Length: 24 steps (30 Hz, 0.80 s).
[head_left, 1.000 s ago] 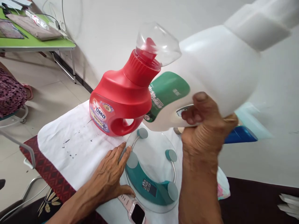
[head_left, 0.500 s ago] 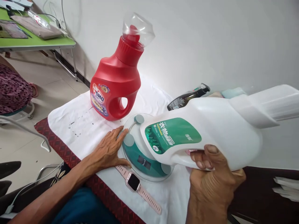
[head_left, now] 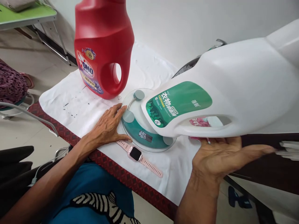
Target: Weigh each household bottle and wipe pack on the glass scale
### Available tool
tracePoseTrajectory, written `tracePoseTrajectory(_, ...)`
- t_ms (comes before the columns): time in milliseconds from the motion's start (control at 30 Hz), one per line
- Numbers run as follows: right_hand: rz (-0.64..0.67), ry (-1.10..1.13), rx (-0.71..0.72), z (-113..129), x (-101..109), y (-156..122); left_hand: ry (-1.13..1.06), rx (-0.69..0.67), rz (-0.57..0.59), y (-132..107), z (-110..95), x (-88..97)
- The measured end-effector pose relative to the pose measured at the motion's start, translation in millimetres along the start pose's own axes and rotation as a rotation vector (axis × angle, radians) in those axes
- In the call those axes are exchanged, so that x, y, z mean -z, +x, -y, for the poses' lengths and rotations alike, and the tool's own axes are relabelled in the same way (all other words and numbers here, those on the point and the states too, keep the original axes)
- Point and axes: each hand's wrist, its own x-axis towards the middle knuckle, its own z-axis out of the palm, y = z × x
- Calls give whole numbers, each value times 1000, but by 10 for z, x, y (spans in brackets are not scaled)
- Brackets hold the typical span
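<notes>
A round glass kitchen scale (head_left: 134,131) with a green band lies on white cloth, its small display lit. On the scale stands a large white bottle of clothing disinfectant (head_left: 240,77) with a green label; its top runs out of view. My left hand (head_left: 108,123) rests on the cloth, fingers spread, fingertips at the scale's left rim. My right hand (head_left: 221,155) is open beside the bottle's handle, palm up and thumb stretched out, no longer wrapped round it. A pink-strapped smartwatch (head_left: 135,153) lies on the cloth in front of the scale.
A red OMO detergent bottle (head_left: 102,46) stands behind the scale to the left. A dark bottle (head_left: 187,67) is partly hidden behind the white one. A green table (head_left: 28,15) and a seated person's patterned clothing (head_left: 11,82) are at far left.
My right hand has let go of the white bottle's handle and opened. The scale's display, dark before, now shows digits. The view has shifted down and closer; my left hand stays at the scale.
</notes>
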Motion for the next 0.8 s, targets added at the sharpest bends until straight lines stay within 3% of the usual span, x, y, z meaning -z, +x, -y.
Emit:
tracePoseTrajectory(100,-156,-81,-37,-364,178,-66,4,-6,3,0,-2,9)
tracePoseTrajectory(267,-155,-59,-218,-765,221,-157,23,-39,-30,0,21,5)
tracePoseTrajectory(800,-196,-150,-185,-756,106,-177,75,-26,-25,14,15,23)
